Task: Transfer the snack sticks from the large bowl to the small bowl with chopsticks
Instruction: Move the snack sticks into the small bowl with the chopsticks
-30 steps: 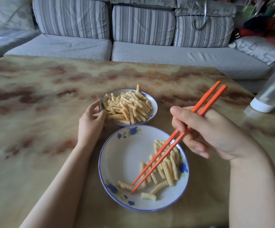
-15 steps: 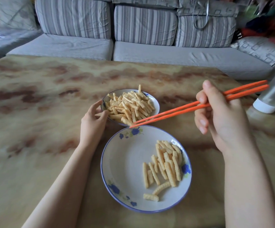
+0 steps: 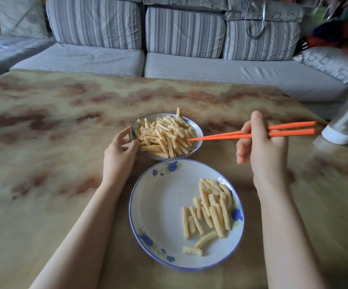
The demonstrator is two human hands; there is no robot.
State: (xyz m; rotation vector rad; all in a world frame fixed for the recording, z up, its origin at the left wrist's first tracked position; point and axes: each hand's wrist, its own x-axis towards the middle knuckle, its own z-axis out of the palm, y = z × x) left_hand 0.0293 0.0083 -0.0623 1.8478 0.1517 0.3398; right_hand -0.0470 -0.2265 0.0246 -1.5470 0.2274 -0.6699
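The large white bowl (image 3: 158,197) with blue flowers lies near me and has several ridged yellow snack sticks (image 3: 210,207) on its right side. Just beyond it stands the small bowl (image 3: 198,132), heaped with snack sticks (image 3: 164,136). My left hand (image 3: 118,155) holds the small bowl's left rim between thumb and fingers. My right hand (image 3: 260,147) grips a pair of orange chopsticks (image 3: 227,135), which lie almost level. Their tips are together over the small bowl's right side, touching the heap, and I see no stick between them.
The bowls stand on a marbled tan table (image 3: 43,163). An upturned clear bottle with a white cap (image 3: 344,126) stands at the table's right edge, close to the chopsticks' back ends. A grey striped sofa (image 3: 169,59) runs behind the table.
My right hand lifted the chopsticks out of the large bowl and swung them up and right over the small bowl; the tips now lie at its right side. My left hand stayed on the rim.
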